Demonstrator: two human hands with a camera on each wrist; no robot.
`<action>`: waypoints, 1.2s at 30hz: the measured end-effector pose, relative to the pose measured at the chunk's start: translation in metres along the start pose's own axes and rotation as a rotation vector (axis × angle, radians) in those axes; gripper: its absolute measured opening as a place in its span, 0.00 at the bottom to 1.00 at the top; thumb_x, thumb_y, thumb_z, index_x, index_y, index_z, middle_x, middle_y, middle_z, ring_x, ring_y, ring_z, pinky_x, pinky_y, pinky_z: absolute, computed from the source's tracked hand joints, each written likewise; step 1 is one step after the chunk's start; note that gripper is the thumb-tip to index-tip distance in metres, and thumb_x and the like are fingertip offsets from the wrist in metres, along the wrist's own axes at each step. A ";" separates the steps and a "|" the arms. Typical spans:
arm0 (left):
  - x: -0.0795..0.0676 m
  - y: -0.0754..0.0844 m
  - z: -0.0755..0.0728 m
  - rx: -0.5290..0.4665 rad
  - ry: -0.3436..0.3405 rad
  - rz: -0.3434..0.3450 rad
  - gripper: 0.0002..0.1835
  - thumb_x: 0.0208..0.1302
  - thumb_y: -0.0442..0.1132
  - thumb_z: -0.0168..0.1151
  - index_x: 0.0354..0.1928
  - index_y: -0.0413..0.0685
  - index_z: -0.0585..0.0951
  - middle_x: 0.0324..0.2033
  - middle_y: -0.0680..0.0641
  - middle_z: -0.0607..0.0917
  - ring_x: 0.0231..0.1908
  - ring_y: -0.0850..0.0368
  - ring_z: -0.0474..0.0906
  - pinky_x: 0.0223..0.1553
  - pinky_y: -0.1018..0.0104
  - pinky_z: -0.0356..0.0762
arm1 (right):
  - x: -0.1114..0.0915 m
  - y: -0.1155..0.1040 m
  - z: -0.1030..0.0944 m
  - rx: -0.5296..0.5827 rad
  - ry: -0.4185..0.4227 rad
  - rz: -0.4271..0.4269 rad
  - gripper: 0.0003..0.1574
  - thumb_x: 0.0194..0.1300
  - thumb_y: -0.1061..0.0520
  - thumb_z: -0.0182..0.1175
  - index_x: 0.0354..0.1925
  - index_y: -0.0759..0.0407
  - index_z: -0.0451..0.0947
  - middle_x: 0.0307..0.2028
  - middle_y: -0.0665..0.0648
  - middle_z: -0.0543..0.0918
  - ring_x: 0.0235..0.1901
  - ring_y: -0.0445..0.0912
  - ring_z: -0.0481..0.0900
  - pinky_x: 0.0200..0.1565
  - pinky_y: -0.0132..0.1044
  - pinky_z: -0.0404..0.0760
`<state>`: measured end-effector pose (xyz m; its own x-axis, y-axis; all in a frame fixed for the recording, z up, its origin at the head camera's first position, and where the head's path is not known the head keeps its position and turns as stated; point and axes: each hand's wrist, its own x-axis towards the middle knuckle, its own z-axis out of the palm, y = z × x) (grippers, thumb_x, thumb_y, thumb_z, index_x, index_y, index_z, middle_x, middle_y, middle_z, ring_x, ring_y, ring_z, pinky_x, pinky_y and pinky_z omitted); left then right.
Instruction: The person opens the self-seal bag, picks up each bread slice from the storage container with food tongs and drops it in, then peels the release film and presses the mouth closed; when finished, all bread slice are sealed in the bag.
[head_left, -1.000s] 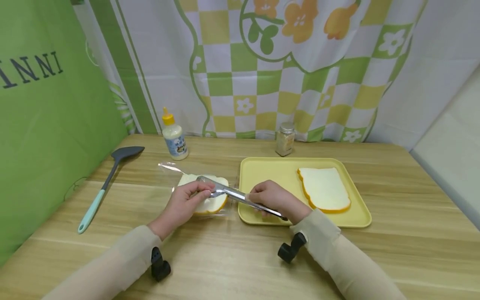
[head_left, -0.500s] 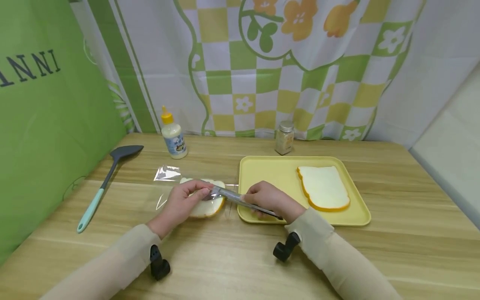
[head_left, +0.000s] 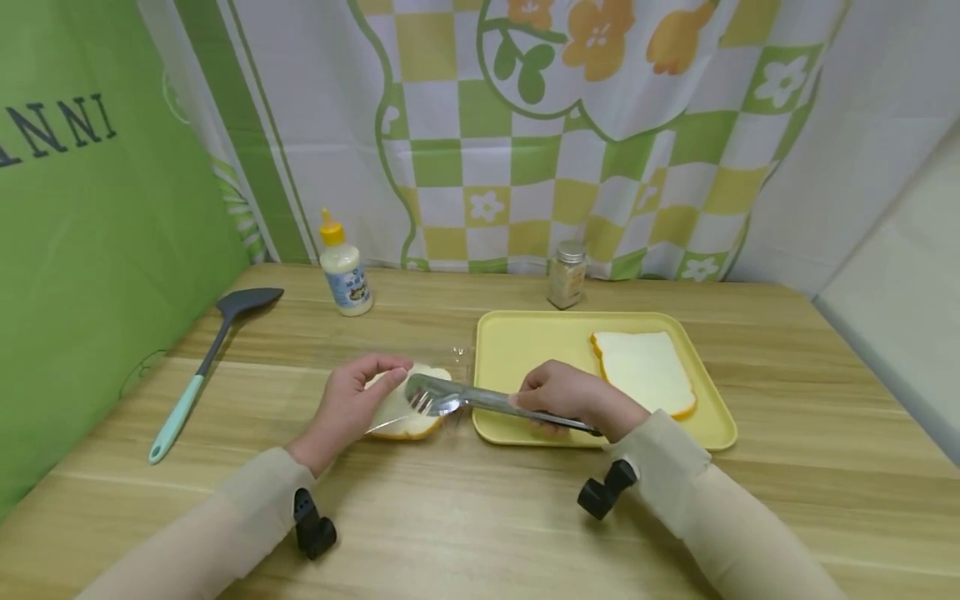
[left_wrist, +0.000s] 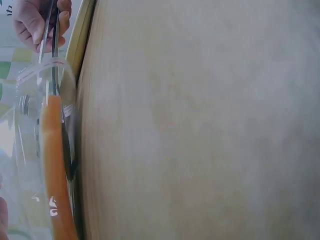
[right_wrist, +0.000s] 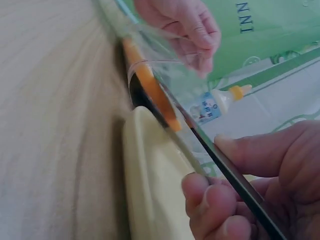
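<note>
My left hand (head_left: 347,410) pinches the film of a clear plastic bag (right_wrist: 172,52) between thumb and fingers. Inside the bag is a slice of bread (head_left: 412,431) with an orange crust, left of the yellow tray (head_left: 528,333). Metal tongs (head_left: 491,400) with a slotted, fork-like head reach into the bag's mouth. Their two arms lie either side of the slice in both wrist views. My right hand (head_left: 566,396) grips the tongs near the handle end, over the tray's front left. A second bread slice (head_left: 645,367) lies on the tray's right part.
A turner (head_left: 217,346) with a dark head and mint handle lies at the left. Behind the bag stands a squeeze bottle (head_left: 348,279) with a yellow cap. A small jar (head_left: 567,277) is behind the tray, before a checked curtain (head_left: 487,167).
My right hand has shifted right with the tongs, whose head now shows beside my left fingertips instead of under them. My left hand has moved slightly left, and the bag film has changed shape.
</note>
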<state>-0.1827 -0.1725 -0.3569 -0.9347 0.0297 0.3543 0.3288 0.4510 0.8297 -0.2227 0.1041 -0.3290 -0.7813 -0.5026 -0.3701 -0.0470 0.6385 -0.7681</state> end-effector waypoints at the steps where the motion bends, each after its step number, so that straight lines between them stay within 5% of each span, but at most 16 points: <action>1: -0.001 0.000 0.000 -0.004 -0.016 0.003 0.07 0.62 0.35 0.59 0.37 0.38 0.83 0.41 0.44 0.85 0.47 0.53 0.78 0.52 0.61 0.72 | 0.000 0.001 0.001 0.007 0.011 -0.003 0.16 0.67 0.53 0.54 0.30 0.65 0.76 0.16 0.56 0.75 0.12 0.43 0.68 0.18 0.34 0.70; 8: -0.002 0.002 0.005 -0.035 -0.090 -0.023 0.07 0.63 0.35 0.58 0.38 0.40 0.82 0.44 0.43 0.84 0.51 0.51 0.76 0.54 0.54 0.71 | 0.002 0.007 0.004 0.081 0.034 -0.030 0.14 0.65 0.55 0.55 0.31 0.67 0.77 0.15 0.55 0.74 0.11 0.42 0.67 0.15 0.32 0.68; 19: -0.001 0.003 0.006 -0.052 -0.094 0.013 0.09 0.64 0.37 0.57 0.40 0.40 0.83 0.44 0.44 0.84 0.48 0.55 0.77 0.49 0.69 0.73 | 0.013 0.005 0.006 0.123 0.019 -0.028 0.13 0.66 0.56 0.54 0.30 0.64 0.76 0.15 0.54 0.74 0.11 0.41 0.67 0.15 0.30 0.67; 36: -0.003 0.002 0.005 -0.113 -0.152 0.080 0.10 0.68 0.35 0.51 0.38 0.36 0.80 0.41 0.41 0.84 0.46 0.57 0.78 0.48 0.72 0.73 | 0.030 0.005 0.010 0.119 0.014 -0.073 0.12 0.65 0.56 0.56 0.30 0.65 0.77 0.15 0.54 0.74 0.10 0.41 0.67 0.14 0.31 0.67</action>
<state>-0.1800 -0.1674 -0.3584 -0.9116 0.1998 0.3592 0.4082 0.3393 0.8475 -0.2396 0.0867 -0.3494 -0.7873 -0.5363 -0.3043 -0.0304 0.5267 -0.8495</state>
